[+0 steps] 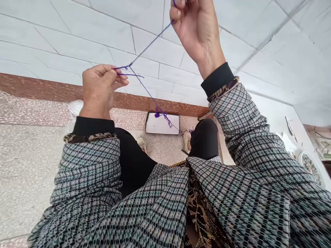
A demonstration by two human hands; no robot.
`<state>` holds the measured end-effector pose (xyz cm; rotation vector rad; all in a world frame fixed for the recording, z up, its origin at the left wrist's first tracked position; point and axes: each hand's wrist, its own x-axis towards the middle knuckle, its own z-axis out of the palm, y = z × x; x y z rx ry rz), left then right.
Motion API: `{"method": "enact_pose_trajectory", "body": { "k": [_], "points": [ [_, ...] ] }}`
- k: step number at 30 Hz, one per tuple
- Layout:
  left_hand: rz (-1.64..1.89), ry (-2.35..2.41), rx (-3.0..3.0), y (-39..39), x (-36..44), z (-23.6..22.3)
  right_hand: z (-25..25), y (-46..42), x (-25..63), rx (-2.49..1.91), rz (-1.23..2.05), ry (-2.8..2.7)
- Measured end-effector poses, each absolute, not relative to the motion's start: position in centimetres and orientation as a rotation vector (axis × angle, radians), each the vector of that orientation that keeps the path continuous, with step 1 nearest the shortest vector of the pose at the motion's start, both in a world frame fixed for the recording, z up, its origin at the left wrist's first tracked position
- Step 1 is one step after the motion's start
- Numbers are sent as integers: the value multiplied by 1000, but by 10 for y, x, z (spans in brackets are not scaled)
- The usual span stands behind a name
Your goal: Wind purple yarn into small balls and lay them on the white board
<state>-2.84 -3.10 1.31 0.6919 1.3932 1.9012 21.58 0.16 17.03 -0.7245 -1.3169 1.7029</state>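
My left hand (pixel 99 88) is raised at chest height and pinches a purple thread (pixel 148 43) between thumb and fingertips, where a small knot and loose ends show. My right hand (pixel 195 29) is higher, at the top edge of the view, with its fingers closed on the same thread, which runs taut between the two hands. Another strand drops from the left hand down to a white box (pixel 162 124) on the floor between my feet, where a small purple ball and tangle of thread lies. Both arms wear checked sleeves over black cuffs.
I sit with knees apart in black trousers; light shoes (pixel 141 142) stand on a speckled stone floor (pixel 28 162). A reddish-brown skirting strip (pixel 38 88) runs below a white tiled wall. At the right, a white surface holds a plate (pixel 310 165) and small items.
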Motion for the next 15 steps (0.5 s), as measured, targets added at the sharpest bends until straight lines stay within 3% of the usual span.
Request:
{"method": "enact_pose_trajectory", "body": {
  "k": [6, 10, 15],
  "points": [
    [2046, 838, 414, -25, -35, 14, 202, 23, 154, -670, 1534, -1582],
    [1944, 881, 435, -43, -44, 20, 215, 104, 115, -595, 1429, -1547],
    [1786, 900, 597, -55, -58, -3, 202, 138, 156, -496, 1523, -1377]
  ]
}}
